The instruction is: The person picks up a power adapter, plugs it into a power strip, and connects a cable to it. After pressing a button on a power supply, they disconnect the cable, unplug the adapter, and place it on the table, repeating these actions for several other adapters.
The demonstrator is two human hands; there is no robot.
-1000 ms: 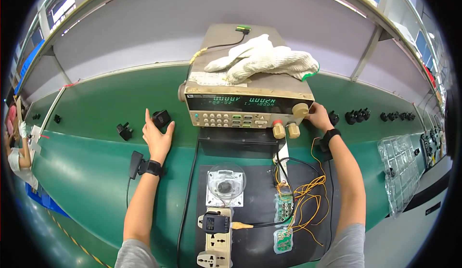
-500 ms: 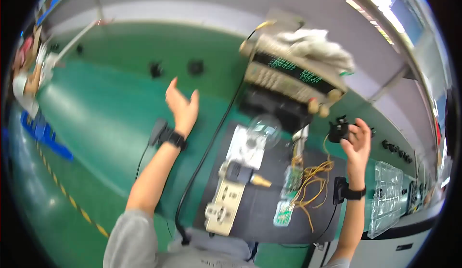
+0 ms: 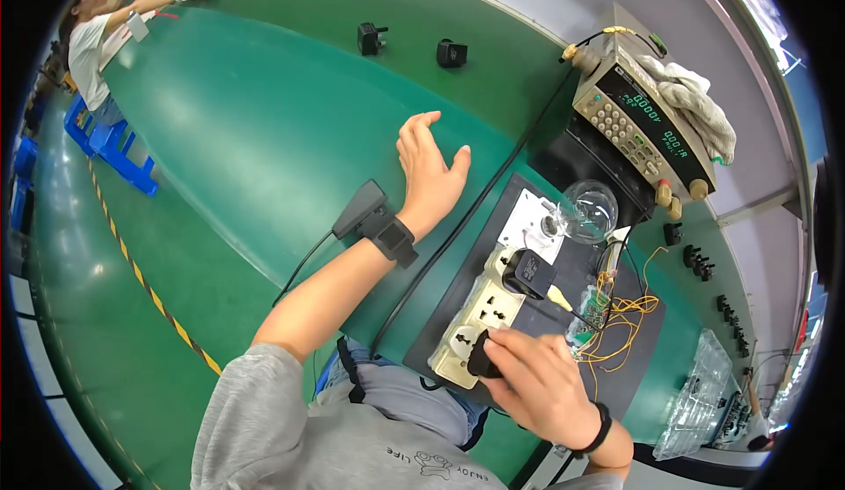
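Observation:
My right hand point(image 3: 550, 389) grips a black power adapter point(image 3: 481, 357) between thumb and fingers. It holds the adapter against the near end of a cream power strip point(image 3: 489, 309); the prongs are hidden, so I cannot tell how deep they sit. Another black adapter point(image 3: 530, 274) is plugged in farther up the strip, with a yellowish connector point(image 3: 558, 297) beside it. Over the green tabletop, left of the black cable, my left hand point(image 3: 429, 171) is open and holds nothing, thumb apart from the fingers.
Beyond the strip stand a clear bulb point(image 3: 591, 212) and a bench meter point(image 3: 635, 127) with a white glove point(image 3: 691, 98) on top. Yellow wires point(image 3: 635, 325) tangle beside a circuit board. Two adapters lie farther left; several line the right. A clear tray point(image 3: 695, 393) lies right. A co-worker point(image 3: 92, 54) sits far left.
My right hand has come from the black adapters at the right back to the strip's near end, now with an adapter in it. The left hand remains open above the tabletop; the whole view has shifted.

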